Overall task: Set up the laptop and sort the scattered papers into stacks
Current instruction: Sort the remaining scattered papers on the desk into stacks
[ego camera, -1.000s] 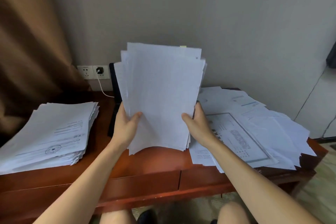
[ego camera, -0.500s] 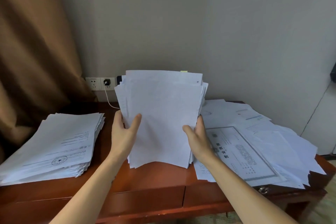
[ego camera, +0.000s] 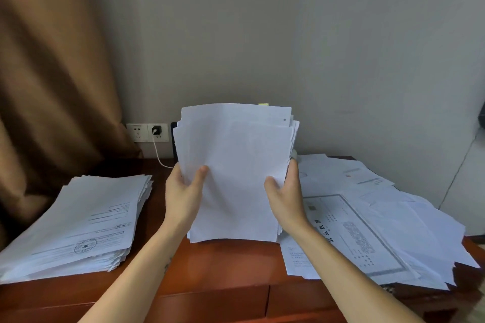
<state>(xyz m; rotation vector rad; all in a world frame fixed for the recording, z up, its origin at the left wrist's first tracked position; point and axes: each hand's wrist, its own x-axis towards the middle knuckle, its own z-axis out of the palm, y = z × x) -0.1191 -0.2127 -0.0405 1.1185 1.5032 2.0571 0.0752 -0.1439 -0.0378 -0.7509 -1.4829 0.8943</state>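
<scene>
I hold a thick bundle of white papers upright, its bottom edge resting on the red-brown desk. My left hand grips the bundle's left side, thumb across the front. My right hand grips the right side. A neat stack of printed papers lies on the desk's left end. Scattered loose papers cover the right end, a framed-border certificate sheet on top. A thin dark edge behind the bundle may be the laptop; the rest is hidden.
A brown curtain hangs at the left. Wall sockets sit behind the desk, with a plugged charger and white cable running down to the desktop. Desk drawers face me at the front edge.
The bundle has come down from being raised above the desk until its bottom edge stands on the desktop. The view has tilted upward, and both hands keep their grip on its sides.
</scene>
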